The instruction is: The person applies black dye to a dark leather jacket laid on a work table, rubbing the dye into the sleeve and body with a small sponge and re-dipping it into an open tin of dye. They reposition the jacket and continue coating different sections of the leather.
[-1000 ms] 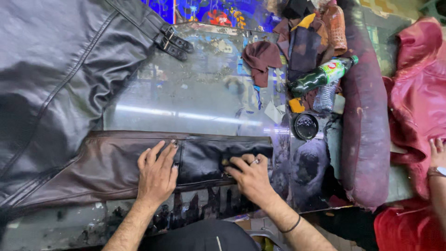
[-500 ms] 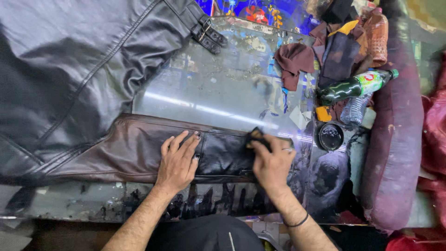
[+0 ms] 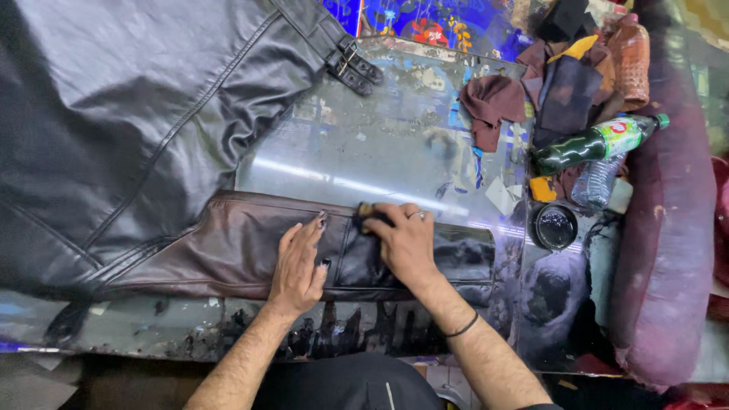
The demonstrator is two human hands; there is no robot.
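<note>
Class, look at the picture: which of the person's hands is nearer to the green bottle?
Right. The right hand presses on the dark sleeve, toward the side where the green bottle lies; the left hand rests flat farther away on the same sleeve.

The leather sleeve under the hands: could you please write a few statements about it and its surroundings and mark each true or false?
1. The left hand lies flat on the brown leather sleeve. True.
2. The right hand is empty. False: it presses a small dark pad against the sleeve.
3. The green bottle stands upright. False: it lies on its side, to the right of the glass tabletop.
4. A round black tin sits open to the right of the sleeve. True.
5. The black jacket has a buckled strap. True.
</note>
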